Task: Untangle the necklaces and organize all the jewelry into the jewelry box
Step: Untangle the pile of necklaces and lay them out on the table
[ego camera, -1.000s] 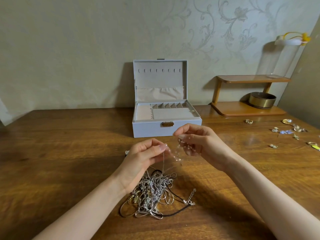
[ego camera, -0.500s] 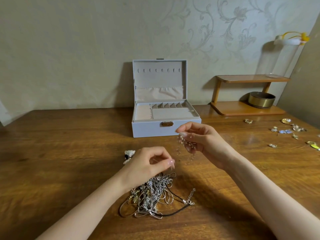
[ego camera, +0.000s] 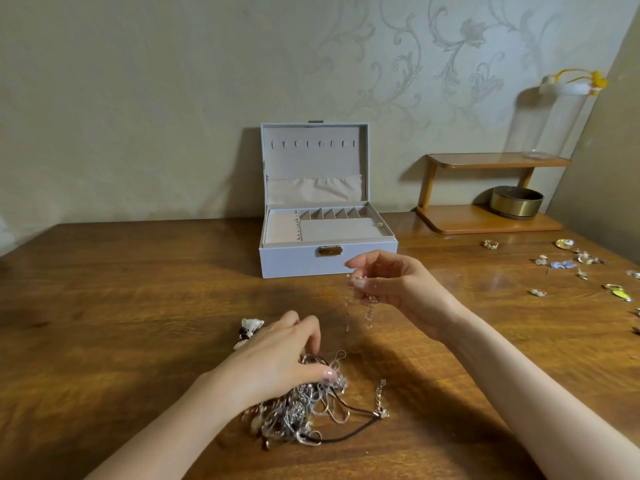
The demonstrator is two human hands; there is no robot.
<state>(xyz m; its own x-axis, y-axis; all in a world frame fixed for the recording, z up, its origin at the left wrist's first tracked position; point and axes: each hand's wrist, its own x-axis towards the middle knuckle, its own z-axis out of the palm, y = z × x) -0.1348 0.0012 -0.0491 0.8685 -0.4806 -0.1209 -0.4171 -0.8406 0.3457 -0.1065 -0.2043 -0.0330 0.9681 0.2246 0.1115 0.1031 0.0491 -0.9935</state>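
Observation:
A tangled heap of silver chains and a black cord, the necklace pile (ego camera: 311,410), lies on the wooden table (ego camera: 121,306) near me. My left hand (ego camera: 277,362) rests on top of the pile, fingers curled into the chains. My right hand (ego camera: 391,289) is raised in front of the box and pinches a thin beaded chain (ego camera: 360,306) that dangles free above the table. The pale grey jewelry box (ego camera: 325,261) stands open at the table's middle back, its lid upright and its tray compartments showing nothing inside.
A small white and black hair clip (ego camera: 249,330) lies left of my left hand. Several loose earrings and small pieces (ego camera: 568,265) are scattered at the right. A wooden two-tier shelf (ego camera: 485,220) with a brass bowl (ego camera: 516,202) stands at the back right.
My left hand let go of the thin chain and dropped down onto the pile. My right hand stayed raised, now holding the beaded chain alone, free of the heap.

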